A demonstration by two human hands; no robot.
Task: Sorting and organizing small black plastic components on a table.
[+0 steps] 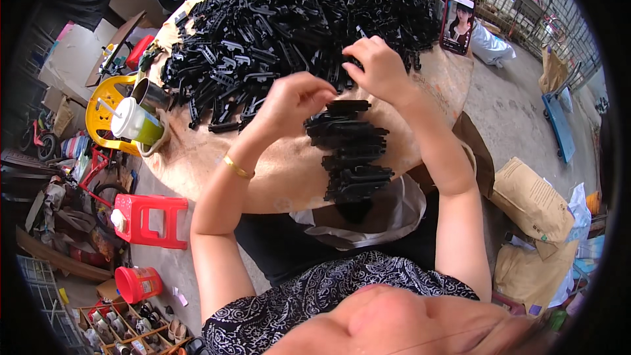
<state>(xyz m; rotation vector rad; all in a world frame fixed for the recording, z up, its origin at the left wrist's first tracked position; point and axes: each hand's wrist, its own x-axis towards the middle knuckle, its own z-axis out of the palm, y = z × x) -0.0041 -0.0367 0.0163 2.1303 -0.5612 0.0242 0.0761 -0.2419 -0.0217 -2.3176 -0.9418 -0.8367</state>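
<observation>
A large heap of black plastic parts [263,33], long and narrow like clips, covers the far side of a round table with a tan cloth [282,171]. Before me, more of these parts lie side by side in stacked rows [355,151] running toward the near edge. My left hand [299,102] is just left of the far end of the rows, its fingertips pinched together; whatever is between them is hidden. At the heap's near edge is my right hand [378,69], thumb and forefinger curved and apart, with black parts behind the gap.
A phone [458,21] stands at the table's right edge. On the left are a lidded green drink cup [138,121], a yellow chair [98,112], a red stool [151,220] and a red bucket [138,284]. A pale open bag [401,213] hangs below the near edge; brown sacks [536,200] lie right.
</observation>
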